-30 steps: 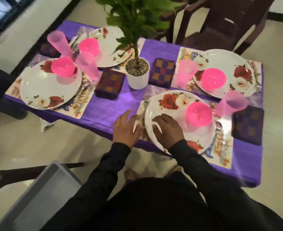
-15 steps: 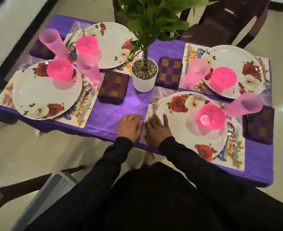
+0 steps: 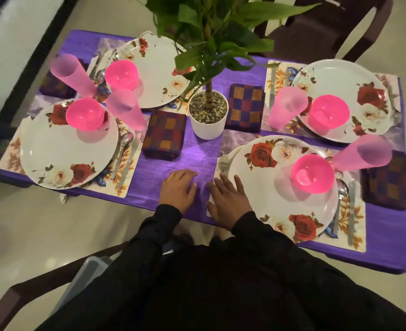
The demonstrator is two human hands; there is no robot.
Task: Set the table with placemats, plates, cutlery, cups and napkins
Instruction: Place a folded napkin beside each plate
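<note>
Placemat (image 3: 213,187) near table edge, under plate (image 3: 268,201), fork (image 3: 224,161) on its left | right hand (image 3: 229,201) flat, fingers spread on mat corner, likely squaring it | left hand (image 3: 178,188) loosely curled on cloth (image 3: 180,161), holding nothing, likely bracing

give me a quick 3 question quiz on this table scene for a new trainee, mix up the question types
1. True or false: the right hand lies with its fingers spread on the near placemat, beside the nearest plate.
2. Multiple choice: what stands at the middle of the table? A) a candle B) a potted plant C) a jug
3. Fill in: each of the four plates carries a pink ____.

Key
1. True. The left hand rests on the purple cloth next to it.
2. B
3. bowl, such as the pink bowl on the nearest plate.
</note>
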